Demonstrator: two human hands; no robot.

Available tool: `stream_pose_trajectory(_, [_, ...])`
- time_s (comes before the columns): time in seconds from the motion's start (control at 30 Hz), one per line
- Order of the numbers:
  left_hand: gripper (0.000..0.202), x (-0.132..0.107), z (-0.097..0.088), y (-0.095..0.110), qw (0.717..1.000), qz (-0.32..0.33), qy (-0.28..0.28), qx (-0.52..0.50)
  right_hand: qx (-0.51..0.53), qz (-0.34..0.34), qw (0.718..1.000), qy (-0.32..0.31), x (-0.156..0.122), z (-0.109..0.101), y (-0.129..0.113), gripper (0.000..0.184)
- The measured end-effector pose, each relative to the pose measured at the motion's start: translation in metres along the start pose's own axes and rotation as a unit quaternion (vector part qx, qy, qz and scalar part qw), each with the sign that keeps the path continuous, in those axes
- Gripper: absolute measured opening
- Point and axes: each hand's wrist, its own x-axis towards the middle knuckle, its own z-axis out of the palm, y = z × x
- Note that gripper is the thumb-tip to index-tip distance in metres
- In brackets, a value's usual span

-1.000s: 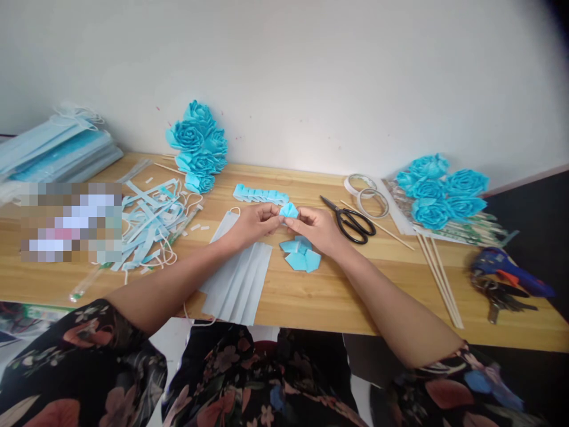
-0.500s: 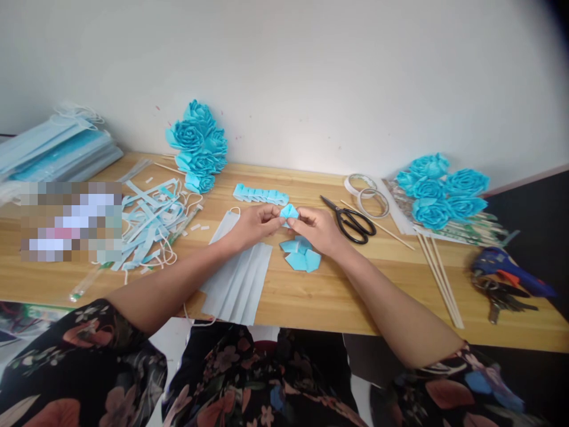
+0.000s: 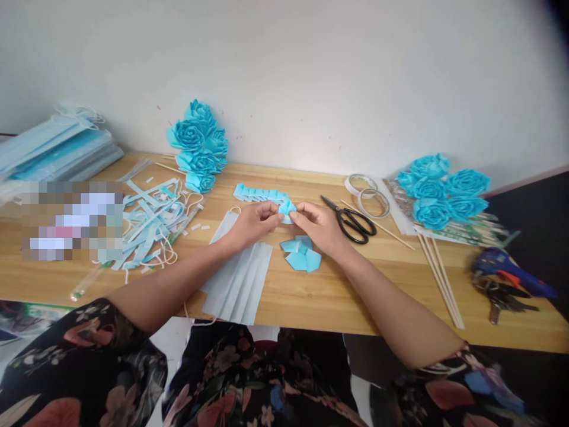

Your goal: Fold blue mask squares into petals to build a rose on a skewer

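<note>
Between both hands is a small folded blue petal, its material like that of the face masks. My left hand pinches its left side, and my right hand pinches the right side with thumb and fingers. Just behind them lies a row of folded blue petals. Several loose blue pieces rest in front of my right hand. Under my left forearm are pleated face masks, partly covered by the arm.
Black-handled scissors and tape rolls lie to the right. Farther right are blue fabric flowers, wooden sticks and a blue glue gun. Cut strips, more flowers and stacked masks occupy the left.
The blue petal has shifted slightly left and its shape between my fingertips looks a little different. Both hands keep their pinch; the things on the table stay put.
</note>
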Motion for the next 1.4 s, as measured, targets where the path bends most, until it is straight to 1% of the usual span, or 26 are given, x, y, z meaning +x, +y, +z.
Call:
stream_pose_trajectory(0.23, [0.027, 0.0003, 0.0002, -0.0017, 1.000, -0.007, 0.000, -0.008, -0.003, -0.002, 1.000, -0.009, 0.0001, 0.0007, 0.0010, 0.033])
stream_pose_trajectory(0.4, [0.027, 0.0005, 0.0000, -0.0017, 1.000, -0.010, 0.004, -0.012, -0.041, -0.006, 0.999, -0.024, 0.0000, 0.0014, 0.0013, 0.035])
stream_pose_trajectory(0.53, [0.026, 0.0007, 0.0006, -0.0031, 1.000, -0.007, -0.007, -0.019, -0.065, -0.011, 0.998, -0.025, -0.0002, 0.0010, 0.0009, 0.032])
stream_pose_trajectory(0.7, [0.026, -0.0001, 0.0009, -0.0030, 1.000, -0.009, -0.020, -0.018, -0.064, -0.015, 0.997, -0.035, -0.0011, 0.0003, -0.0006, 0.030])
stream_pose_trajectory(1.0, [0.023, -0.0002, -0.0001, -0.0022, 1.000, -0.004, -0.015, 0.005, -0.069, -0.015, 0.997, -0.032, -0.0023, -0.0004, -0.0037, 0.030])
stream_pose_trajectory(1.13, [0.024, 0.0002, 0.0003, -0.0013, 1.000, 0.005, -0.008, 0.004, -0.067, -0.020, 0.997, -0.026, -0.0025, -0.0001, -0.0051, 0.029])
stream_pose_trajectory(1.3, [0.023, 0.0006, 0.0000, -0.0005, 1.000, -0.002, 0.014, 0.009, -0.058, -0.017, 0.998, -0.021, -0.0023, 0.0005, -0.0048, 0.027])
stream_pose_trajectory(1.33, [0.023, 0.0009, -0.0003, -0.0007, 1.000, -0.004, 0.017, 0.003, -0.046, -0.019, 0.999, -0.010, -0.0020, 0.0004, -0.0045, 0.024])
stream_pose_trajectory(1.4, [0.023, 0.0016, -0.0008, -0.0017, 0.999, -0.008, 0.028, -0.016, -0.026, -0.034, 0.998, 0.040, -0.0015, -0.0001, -0.0042, 0.019])
